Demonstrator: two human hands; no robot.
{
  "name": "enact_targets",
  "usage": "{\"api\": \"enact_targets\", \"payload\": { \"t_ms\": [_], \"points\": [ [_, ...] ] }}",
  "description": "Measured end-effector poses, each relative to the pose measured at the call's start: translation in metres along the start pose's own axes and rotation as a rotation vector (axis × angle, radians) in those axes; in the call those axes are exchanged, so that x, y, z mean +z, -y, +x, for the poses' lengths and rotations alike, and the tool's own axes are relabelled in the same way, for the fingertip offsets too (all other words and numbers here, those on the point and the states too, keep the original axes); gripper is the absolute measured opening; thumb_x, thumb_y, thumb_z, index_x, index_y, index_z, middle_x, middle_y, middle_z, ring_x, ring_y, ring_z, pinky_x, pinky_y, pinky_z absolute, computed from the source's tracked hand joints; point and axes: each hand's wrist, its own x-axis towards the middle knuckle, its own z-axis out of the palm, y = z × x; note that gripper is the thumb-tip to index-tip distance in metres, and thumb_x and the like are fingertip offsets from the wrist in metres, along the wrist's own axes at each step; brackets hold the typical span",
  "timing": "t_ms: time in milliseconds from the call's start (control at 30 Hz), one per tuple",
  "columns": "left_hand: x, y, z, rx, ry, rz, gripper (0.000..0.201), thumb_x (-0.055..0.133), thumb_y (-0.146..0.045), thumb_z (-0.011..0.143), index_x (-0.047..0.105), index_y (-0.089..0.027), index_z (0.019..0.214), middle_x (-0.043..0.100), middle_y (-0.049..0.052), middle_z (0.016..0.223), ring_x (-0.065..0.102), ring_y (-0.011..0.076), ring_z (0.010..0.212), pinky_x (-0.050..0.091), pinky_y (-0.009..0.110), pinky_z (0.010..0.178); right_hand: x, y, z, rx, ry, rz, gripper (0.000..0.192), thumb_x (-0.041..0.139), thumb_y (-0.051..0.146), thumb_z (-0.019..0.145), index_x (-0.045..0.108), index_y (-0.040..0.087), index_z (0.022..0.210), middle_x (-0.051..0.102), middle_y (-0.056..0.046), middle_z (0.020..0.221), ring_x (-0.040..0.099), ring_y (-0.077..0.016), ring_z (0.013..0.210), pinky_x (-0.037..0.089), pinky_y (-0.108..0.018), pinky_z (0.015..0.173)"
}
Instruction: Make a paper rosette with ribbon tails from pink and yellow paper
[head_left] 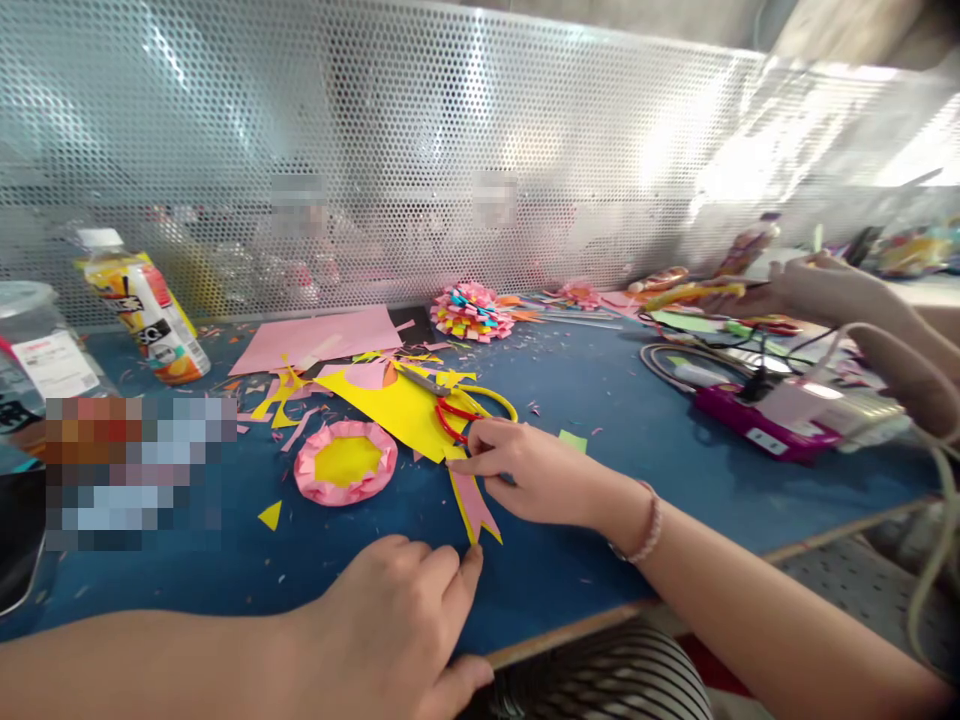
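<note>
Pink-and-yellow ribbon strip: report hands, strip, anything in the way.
Ribbon strip on blue table. Left hand at its notched end, right hand at the other. Scissors beside right hand, over yellow sheet, possibly crowding it.

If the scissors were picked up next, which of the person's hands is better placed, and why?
Likely the right hand: its fingers are beside the scissors' red handle. The left hand is farther, fingertip at the ribbon's lower end.

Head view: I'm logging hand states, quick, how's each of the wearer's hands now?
Left hand: open, index fingertip at lower end of pink-and-yellow strip.
Right hand: fingers at strip's upper end; grip cannot be told.
</note>
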Motion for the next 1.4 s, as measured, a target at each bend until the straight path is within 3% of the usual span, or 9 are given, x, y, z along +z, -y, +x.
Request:
{"api": "enact_targets", "payload": {
  "t_ms": [233,467,700,933,1100,1400],
  "points": [
    [-0.002,0.003,-0.001,-0.035,-0.028,-0.104,0.055,0.042,-0.043,0.082,0.042,-0.010,0.126,0.061,0.012,0.093,0.059,0.0223,0.081,0.048,0.036,0.071,-0.001,0.004,-0.002,0.008,0.070,-0.078,0.031,0.045,0.013,0.080,0.065,0.021,0.102,0.052,-0.005,0.078,0.047,-0.0118,0.067,0.036,-0.024,0.061],
    [-0.002,0.003,0.000,-0.032,-0.028,-0.120,0.055,0.043,-0.043,0.082,0.042,-0.010,0.126,0.061,0.012,0.092,0.060,0.0234,0.081,0.049,0.037,0.071,0.003,0.009,-0.004,0.028,0.046,-0.073,0.020,0.045,0.017,0.082,0.064,0.015,0.079,0.053,-0.006,0.075,0.047,-0.0123,0.066,0.038,-0.025,0.064],
    [-0.002,0.002,0.001,-0.029,-0.021,-0.091,0.055,0.041,-0.043,0.082,0.043,-0.008,0.124,0.062,0.014,0.091,0.059,0.0240,0.081,0.049,0.038,0.071,-0.005,0.011,-0.014,-0.020,-0.034,-0.038,0.023,0.044,0.014,0.082,0.064,0.018,0.093,0.055,-0.007,0.084,0.051,-0.0144,0.078,0.041,-0.028,0.073],
    [0.001,0.002,0.002,0.005,-0.029,-0.053,0.056,0.038,-0.044,0.084,0.042,-0.007,0.125,0.061,0.014,0.089,0.058,0.0231,0.078,0.048,0.037,0.069,-0.003,0.012,-0.035,-0.056,-0.066,0.077,0.019,0.044,0.018,0.084,0.062,0.018,0.091,0.055,-0.007,0.086,0.051,-0.0140,0.080,0.043,-0.027,0.073],
    [0.001,0.002,0.002,0.010,-0.039,-0.046,0.054,0.039,-0.043,0.083,0.043,-0.007,0.123,0.061,0.014,0.089,0.059,0.0227,0.076,0.048,0.036,0.067,0.001,0.019,-0.034,-0.109,-0.029,0.006,0.026,0.038,0.018,0.087,0.063,0.018,0.097,0.052,-0.007,0.085,0.048,-0.0133,0.075,0.042,-0.027,0.072],
    [0.003,0.004,0.001,0.007,-0.031,-0.022,0.055,0.040,-0.043,0.083,0.042,-0.007,0.124,0.061,0.014,0.092,0.059,0.0226,0.079,0.048,0.036,0.070,0.001,0.019,-0.031,-0.103,0.058,0.003,0.025,0.043,0.013,0.081,0.062,0.017,0.096,0.051,-0.007,0.083,0.047,-0.0138,0.075,0.039,-0.028,0.073]
  ]
}}
